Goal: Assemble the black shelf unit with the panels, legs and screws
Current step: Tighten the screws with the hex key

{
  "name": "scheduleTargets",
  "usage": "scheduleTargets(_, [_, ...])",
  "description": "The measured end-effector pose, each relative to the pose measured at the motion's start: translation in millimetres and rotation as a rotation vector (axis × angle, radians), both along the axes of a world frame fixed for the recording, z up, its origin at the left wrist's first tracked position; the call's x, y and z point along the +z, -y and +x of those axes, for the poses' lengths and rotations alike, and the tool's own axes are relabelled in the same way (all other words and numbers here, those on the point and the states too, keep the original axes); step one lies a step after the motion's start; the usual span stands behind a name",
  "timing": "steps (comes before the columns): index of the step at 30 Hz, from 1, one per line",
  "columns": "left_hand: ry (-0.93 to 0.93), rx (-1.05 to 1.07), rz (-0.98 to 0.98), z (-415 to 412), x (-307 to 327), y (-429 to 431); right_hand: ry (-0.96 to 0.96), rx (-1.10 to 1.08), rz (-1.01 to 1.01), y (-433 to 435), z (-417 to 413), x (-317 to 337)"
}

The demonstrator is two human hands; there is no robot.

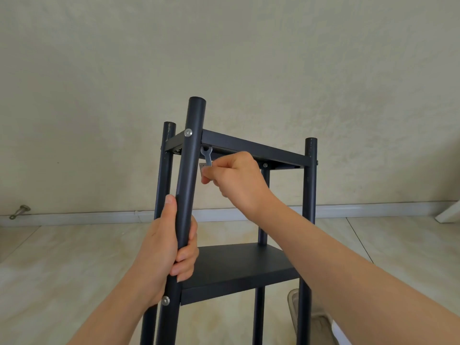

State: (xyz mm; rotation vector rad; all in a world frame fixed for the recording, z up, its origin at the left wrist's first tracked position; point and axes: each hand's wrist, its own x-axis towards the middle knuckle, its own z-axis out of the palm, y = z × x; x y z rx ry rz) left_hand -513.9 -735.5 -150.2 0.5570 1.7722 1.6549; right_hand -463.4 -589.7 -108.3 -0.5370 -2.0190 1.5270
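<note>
Wall: a plain pale plaster wall [224, 58] fills the upper half of the view, with a white skirting board [99, 216] along its foot.
Floor: pale beige glossy tiles [74, 257]; a small metal door stop [20, 211] sits at the far left by the skirting.
Shelf unit: the black metal shelf unit [308, 195] stands upright on the floor, directly in front of the person and near the wall.
Legs: 4 round black tube legs are in place; the near leg [190, 170] leans slightly toward the camera's right at its top.
Panels: the upper flat black panel [251, 145] and the lower flat black panel [239, 262] both sit between the legs.
Left hand: the left hand [169, 247] is wrapped round the near leg between the 2 panels, steadying it.
Right hand: the right hand [236, 180] pinches the handle of the spanner just below the upper panel's near corner.
Spanner: a small flat silver open-ended spanner [207, 155], its open end up against the underside of that corner, behind the near leg.
Screws: a silver screw head [188, 132] shows at the upper joint of the near leg and another silver screw [165, 300] at the lower joint.
Unclear item: a translucent object [293, 302] lies on the floor at bottom right; what it is cannot be told.
Progress: seemingly late; 4 legs and 2 panels are joined, and the work in hand looks like tightening the upper near corner. Whether further panels or screws remain cannot be told.
Writing: no brand, label or lettering can be read.
</note>
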Motion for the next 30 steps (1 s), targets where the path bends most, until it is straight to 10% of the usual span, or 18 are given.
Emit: scheduleTargets(30, [-0.023, -0.065, 0.034, 4.6, -0.3, 11.2, -0.334, -0.155, 0.193, 12.9, -27.9, -19.8])
